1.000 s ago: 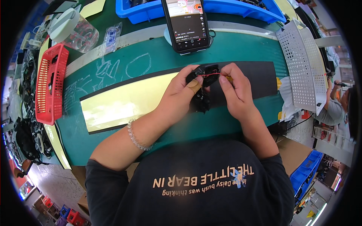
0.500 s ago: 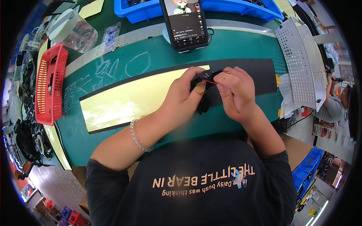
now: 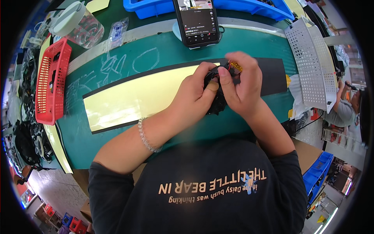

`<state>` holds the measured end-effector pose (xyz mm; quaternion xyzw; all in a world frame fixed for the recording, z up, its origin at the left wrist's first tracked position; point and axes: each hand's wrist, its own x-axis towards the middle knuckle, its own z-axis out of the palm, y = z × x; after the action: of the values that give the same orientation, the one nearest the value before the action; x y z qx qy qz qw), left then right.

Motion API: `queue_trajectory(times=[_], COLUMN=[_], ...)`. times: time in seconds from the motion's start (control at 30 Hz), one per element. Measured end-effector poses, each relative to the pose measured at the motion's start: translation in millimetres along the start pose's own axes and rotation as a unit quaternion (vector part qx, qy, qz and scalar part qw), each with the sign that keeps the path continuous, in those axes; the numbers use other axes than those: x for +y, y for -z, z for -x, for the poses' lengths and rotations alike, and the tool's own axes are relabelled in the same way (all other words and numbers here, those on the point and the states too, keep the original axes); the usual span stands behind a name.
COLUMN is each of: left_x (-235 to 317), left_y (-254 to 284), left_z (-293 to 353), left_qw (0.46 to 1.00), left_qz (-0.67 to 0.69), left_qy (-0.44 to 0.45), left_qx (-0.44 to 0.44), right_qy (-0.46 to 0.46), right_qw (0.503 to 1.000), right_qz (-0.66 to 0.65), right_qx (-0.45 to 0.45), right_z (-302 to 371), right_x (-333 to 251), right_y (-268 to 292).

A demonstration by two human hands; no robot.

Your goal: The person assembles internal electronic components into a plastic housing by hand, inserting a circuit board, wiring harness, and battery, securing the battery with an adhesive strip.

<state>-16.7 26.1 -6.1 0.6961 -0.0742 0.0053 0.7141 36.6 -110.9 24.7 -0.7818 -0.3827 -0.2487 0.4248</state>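
Note:
My left hand [image 3: 194, 90] is closed round a small black plastic part [image 3: 219, 104], its thumb pressed against the near side. Something tan covers part of that thumb. From the right, my right hand [image 3: 246, 84] closes on the same part, thumb laid on it and fingers curled over the far side. A small yellow piece [image 3: 236, 66] with red wire shows by the right fingers. The fingers hide much of the black part, so its exact kind cannot be made out. Both hands are above a long black mat [image 3: 272, 78] with a pale yellow sheet [image 3: 128, 101] on it.
A phone [image 3: 198, 27] stands beyond the hands, before blue bins [image 3: 152, 9]. At the left are a red basket [image 3: 41, 97], a clear jar [image 3: 91, 33] and a small plastic packet [image 3: 118, 32]. A white perforated basket [image 3: 307, 58] stands right. Another person [image 3: 343, 107] is farther right.
My right hand has shifted its grip, its thumb now lying on the black part. The yellow piece and red wire show more. The black part has turned between the hands.

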Motion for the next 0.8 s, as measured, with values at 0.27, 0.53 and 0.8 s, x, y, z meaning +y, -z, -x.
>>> queue_trajectory(times=[0.27,0.53,0.8], left_x=[-1.4,-0.8,3.1], left_y=[7.3,11.3,18.1], left_z=[-2.9,-8.4,-15.7], left_qw=[0.989,0.985,0.980], left_qz=[0.132,0.138,0.099], left_qy=[0.067,0.102,0.126], left_qx=[-0.022,-0.031,-0.114], right_qy=[0.027,0.055,0.053], right_qw=[0.995,0.983,0.970], right_qz=[-0.028,0.018,0.018], right_qx=[-0.092,-0.177,-0.235], right_z=[-7.3,-9.7,-22.4], right_x=[7.1,15.3,9.0], right_y=[13.9,21.7,29.7])
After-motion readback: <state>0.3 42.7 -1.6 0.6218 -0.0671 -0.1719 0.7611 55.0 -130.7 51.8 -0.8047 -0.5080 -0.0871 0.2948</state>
